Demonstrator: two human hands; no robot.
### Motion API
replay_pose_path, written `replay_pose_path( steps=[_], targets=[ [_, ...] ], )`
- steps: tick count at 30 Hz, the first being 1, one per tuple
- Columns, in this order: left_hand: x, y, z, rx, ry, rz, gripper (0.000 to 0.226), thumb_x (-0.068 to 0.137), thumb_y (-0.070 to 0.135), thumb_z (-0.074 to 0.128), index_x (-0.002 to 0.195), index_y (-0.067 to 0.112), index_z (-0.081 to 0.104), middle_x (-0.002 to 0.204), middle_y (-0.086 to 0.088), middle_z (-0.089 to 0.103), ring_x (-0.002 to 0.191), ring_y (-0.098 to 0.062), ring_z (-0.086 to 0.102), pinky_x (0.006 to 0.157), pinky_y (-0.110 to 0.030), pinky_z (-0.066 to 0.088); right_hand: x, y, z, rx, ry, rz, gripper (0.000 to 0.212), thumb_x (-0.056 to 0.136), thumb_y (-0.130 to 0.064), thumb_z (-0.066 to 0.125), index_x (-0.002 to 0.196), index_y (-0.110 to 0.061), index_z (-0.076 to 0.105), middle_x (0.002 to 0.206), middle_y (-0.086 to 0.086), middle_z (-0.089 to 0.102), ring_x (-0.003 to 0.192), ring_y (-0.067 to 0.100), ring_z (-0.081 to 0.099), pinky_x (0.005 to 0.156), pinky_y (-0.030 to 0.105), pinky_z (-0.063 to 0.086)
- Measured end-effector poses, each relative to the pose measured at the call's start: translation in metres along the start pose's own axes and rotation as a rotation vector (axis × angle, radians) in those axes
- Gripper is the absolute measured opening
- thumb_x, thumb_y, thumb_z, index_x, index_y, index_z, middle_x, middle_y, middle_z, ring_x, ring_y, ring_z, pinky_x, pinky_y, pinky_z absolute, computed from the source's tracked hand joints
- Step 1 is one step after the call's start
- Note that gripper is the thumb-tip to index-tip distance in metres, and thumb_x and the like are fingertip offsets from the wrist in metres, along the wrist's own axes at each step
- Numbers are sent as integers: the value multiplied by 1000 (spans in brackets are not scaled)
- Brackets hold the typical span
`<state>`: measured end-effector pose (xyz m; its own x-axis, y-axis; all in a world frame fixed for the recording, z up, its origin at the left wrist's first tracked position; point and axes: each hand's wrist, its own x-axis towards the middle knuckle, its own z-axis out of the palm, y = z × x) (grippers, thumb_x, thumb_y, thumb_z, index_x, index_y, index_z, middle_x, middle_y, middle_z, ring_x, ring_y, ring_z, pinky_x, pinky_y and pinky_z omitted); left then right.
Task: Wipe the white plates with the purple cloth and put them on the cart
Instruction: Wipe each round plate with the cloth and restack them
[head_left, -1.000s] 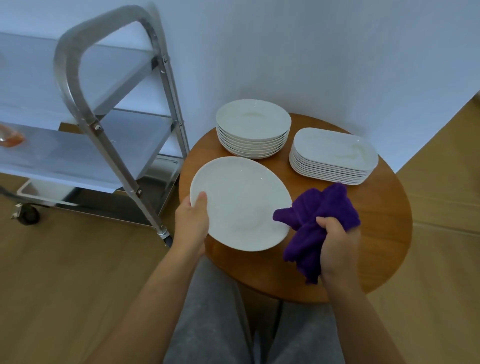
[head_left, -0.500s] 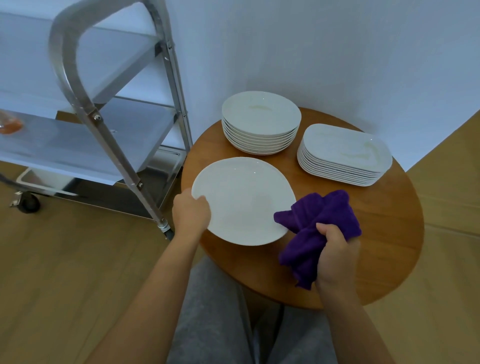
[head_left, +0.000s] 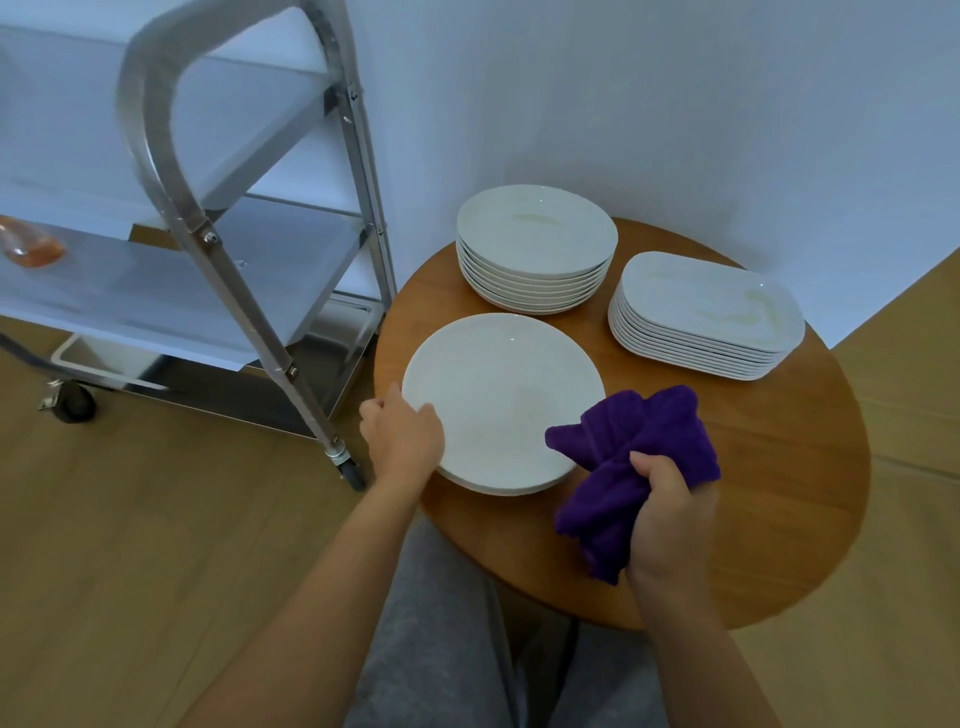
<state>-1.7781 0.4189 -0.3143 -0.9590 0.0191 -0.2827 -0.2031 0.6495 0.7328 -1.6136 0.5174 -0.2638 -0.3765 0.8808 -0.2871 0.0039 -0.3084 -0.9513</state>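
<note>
A steel cart (head_left: 218, 244) is noted left of the round table (head_left: 789, 467). A round white plate (head_left: 501, 400), lying flat, is gripped at its near-left rim by the left hand (head_left: 402, 441). A bunched purple cloth (head_left: 634, 467), long axis near-to-far, is clenched in the right hand (head_left: 670, 519), touching the plate's right rim

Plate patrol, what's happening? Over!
Left hand grips round plate. Right hand holds purple cloth at plate's edge. Nothing blocking cart.
</note>
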Motion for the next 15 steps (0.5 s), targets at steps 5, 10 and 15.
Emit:
replay_pose_path(
  steps=[5, 10, 15],
  targets=[
    [2, 13, -6, 93, -16, 83, 65, 91, 27, 57, 146, 19, 22, 145, -8, 27, 131, -27, 32, 102, -41, 38, 13, -10, 16, 14, 8, 33, 19, 86, -4, 53, 82, -22, 49, 71, 0, 49, 63, 14, 50, 57, 25, 40],
    [8, 44, -4, 94, -51, 285, 49, 94, 31, 52, 139, 22, 36, 141, -3, 36, 128, -23, 34, 103, -39, 36, 32, -22, 40, -24, -80, 34, 18, 87, -4, 54, 81, -21, 50, 69, 1, 49, 62, 15, 50, 58, 27, 40],
    [24, 83, 4, 17, -89, 389, 31, 97, 31, 46, 123, 16, 54, 119, -2, 57, 107, -16, 54, 85, -22, 42, 64, -33, 57, -65, -126, 58, 15, 87, -7, 54, 80, -20, 51, 70, 2, 50, 64, 16, 51, 59, 29, 40]
  ],
)
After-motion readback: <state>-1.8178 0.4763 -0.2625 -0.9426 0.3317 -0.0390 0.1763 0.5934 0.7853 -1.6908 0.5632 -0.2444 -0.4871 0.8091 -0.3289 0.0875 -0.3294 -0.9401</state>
